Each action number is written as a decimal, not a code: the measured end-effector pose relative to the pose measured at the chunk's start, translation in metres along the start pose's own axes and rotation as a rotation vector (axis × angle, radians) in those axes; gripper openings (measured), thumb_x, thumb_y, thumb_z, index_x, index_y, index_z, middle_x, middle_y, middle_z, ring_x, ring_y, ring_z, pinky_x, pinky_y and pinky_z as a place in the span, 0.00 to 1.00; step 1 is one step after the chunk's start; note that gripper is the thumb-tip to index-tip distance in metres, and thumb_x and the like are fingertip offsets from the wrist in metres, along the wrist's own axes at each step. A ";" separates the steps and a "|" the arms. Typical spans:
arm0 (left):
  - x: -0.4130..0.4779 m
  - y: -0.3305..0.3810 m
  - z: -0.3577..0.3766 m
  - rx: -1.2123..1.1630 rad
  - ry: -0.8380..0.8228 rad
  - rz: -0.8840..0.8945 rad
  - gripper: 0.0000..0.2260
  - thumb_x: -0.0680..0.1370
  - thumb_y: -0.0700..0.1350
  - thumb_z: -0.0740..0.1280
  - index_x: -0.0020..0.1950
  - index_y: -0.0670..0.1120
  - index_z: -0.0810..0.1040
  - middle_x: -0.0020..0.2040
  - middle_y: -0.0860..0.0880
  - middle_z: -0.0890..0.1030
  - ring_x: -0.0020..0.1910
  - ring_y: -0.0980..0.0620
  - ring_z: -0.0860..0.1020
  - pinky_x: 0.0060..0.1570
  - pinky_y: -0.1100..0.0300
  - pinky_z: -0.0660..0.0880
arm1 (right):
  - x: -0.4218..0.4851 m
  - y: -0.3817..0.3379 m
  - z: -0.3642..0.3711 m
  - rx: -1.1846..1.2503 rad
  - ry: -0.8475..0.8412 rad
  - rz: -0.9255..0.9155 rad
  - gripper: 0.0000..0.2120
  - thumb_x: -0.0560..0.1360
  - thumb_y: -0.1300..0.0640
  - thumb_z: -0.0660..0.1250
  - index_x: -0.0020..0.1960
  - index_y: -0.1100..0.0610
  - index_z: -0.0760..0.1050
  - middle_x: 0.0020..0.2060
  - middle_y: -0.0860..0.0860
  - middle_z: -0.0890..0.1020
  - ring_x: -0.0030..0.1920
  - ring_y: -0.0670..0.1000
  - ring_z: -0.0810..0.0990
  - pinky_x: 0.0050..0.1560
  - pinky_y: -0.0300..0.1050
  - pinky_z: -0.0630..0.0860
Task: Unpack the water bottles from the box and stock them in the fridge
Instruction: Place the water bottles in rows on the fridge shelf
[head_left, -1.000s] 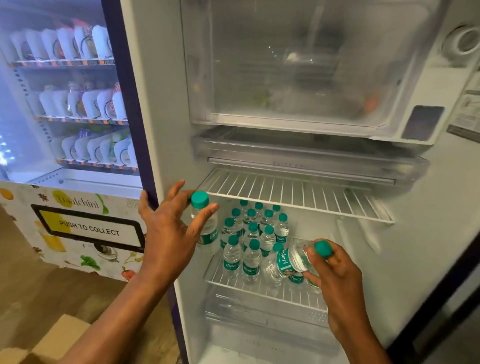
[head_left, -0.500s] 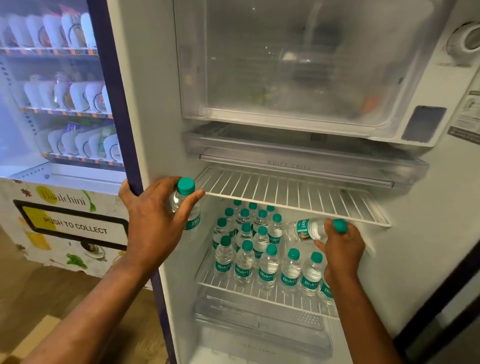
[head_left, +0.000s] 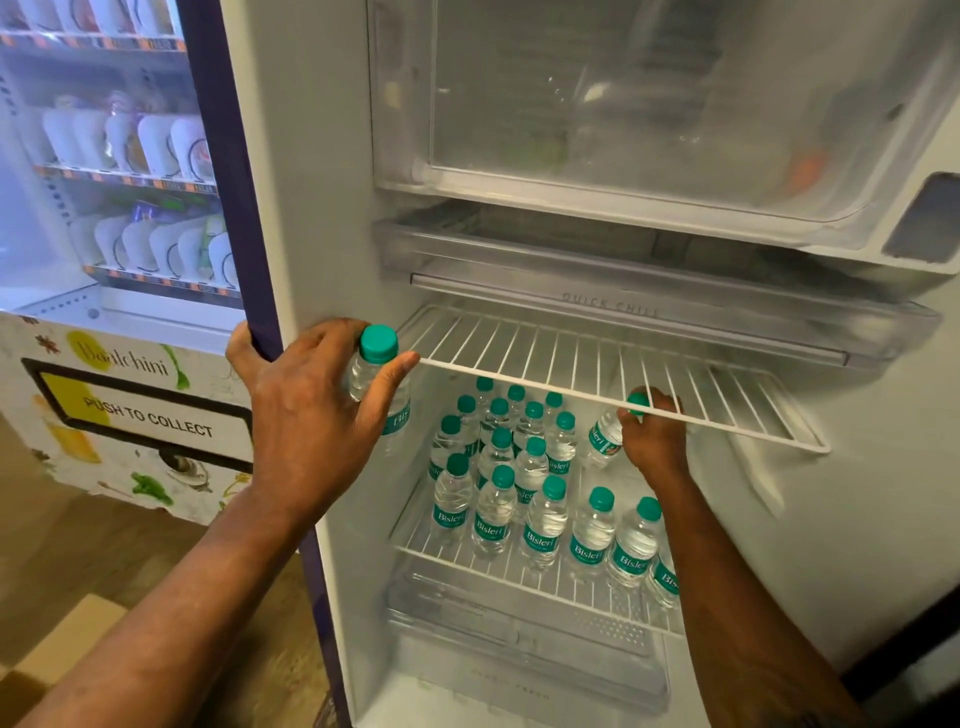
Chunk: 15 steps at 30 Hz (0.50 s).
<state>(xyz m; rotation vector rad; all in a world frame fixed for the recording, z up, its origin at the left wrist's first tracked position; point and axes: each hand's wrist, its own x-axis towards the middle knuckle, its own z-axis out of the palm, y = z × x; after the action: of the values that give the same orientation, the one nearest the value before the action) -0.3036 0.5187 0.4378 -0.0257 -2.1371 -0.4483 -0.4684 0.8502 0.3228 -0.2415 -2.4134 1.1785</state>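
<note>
Two bottles gripped: upright bottle (head_left: 376, 356) in left hand (head_left: 306, 410), tilted bottle (head_left: 602, 439) (under the shelf (head_left: 571, 364)) in right hand (head_left: 654, 441).

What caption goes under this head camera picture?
Left hand holds a water bottle at the fridge edge; right hand holds a second bottle tilted above stocked bottles on the lower wire shelf.

the right hand (head_left: 652, 441) and the front wire of the upper shelf (head_left: 571, 364) cover most of the tilted bottle (head_left: 602, 439). the left hand (head_left: 306, 415) hides the middle of the upright bottle (head_left: 376, 358). the right forearm (head_left: 727, 597) covers part of the rightmost bottle (head_left: 665, 577). whatever sits behind the frosted freezer flap (head_left: 623, 104) is only a blur. the frame's bottom-left edge cuts off the cardboard box (head_left: 67, 639).
</note>
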 end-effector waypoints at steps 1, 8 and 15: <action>0.000 -0.001 0.001 0.005 -0.001 0.002 0.21 0.81 0.61 0.66 0.58 0.43 0.81 0.55 0.44 0.85 0.55 0.43 0.83 0.74 0.37 0.54 | 0.005 0.001 0.002 -0.036 -0.028 0.018 0.15 0.78 0.60 0.67 0.64 0.60 0.74 0.63 0.61 0.72 0.60 0.61 0.76 0.52 0.43 0.71; -0.002 -0.001 0.002 0.019 0.014 0.006 0.21 0.81 0.60 0.67 0.58 0.42 0.81 0.55 0.43 0.85 0.56 0.42 0.83 0.74 0.37 0.54 | 0.032 0.006 0.011 -0.222 -0.112 -0.033 0.12 0.77 0.63 0.66 0.60 0.62 0.75 0.59 0.61 0.73 0.56 0.61 0.77 0.47 0.43 0.70; -0.002 -0.001 0.003 0.032 0.027 0.023 0.21 0.81 0.60 0.67 0.58 0.42 0.81 0.55 0.42 0.85 0.55 0.42 0.82 0.73 0.39 0.55 | 0.045 0.017 0.027 -0.295 -0.108 -0.018 0.11 0.75 0.66 0.66 0.58 0.63 0.75 0.58 0.62 0.74 0.55 0.63 0.78 0.53 0.51 0.76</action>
<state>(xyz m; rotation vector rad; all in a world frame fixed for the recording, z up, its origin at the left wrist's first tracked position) -0.3050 0.5187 0.4342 -0.0262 -2.1147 -0.3986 -0.5211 0.8573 0.3089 -0.2505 -2.6748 0.8434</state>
